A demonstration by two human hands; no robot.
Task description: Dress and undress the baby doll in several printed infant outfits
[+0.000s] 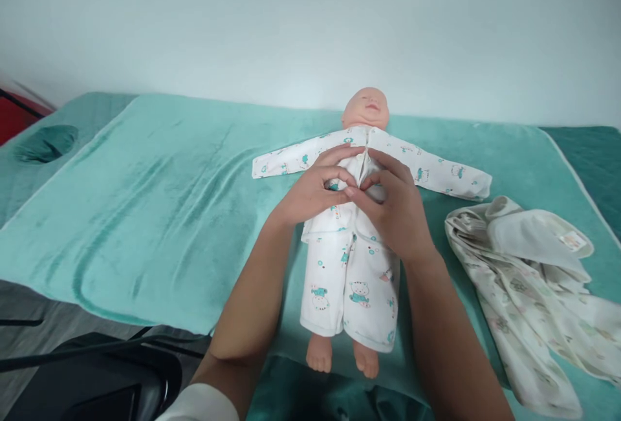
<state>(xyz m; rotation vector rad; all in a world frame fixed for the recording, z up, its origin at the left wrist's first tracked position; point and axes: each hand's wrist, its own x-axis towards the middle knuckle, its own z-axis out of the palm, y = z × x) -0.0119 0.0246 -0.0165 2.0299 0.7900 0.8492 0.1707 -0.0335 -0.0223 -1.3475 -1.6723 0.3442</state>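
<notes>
A baby doll (367,108) lies on its back, dressed in a white printed baby jacket (449,169) and matching trousers (371,288). Both sleeves stretch out to the sides, and bare feet show below the trouser legs. Over the doll's chest, my left hand (317,188) pinches one front edge of the jacket. From the other side my right hand (400,207) pinches the opposite edge, its fingertips meeting those of the left. The front opening shows just above the fingers. Any fastener between the fingertips is hidden.
A teal plush cover (160,214) lies over a padded table against a pale wall (291,26). Crumpled printed baby clothes (524,279) lie at the right. The padding at far left has a round hole (46,143). A black chair (97,376) stands at the lower left.
</notes>
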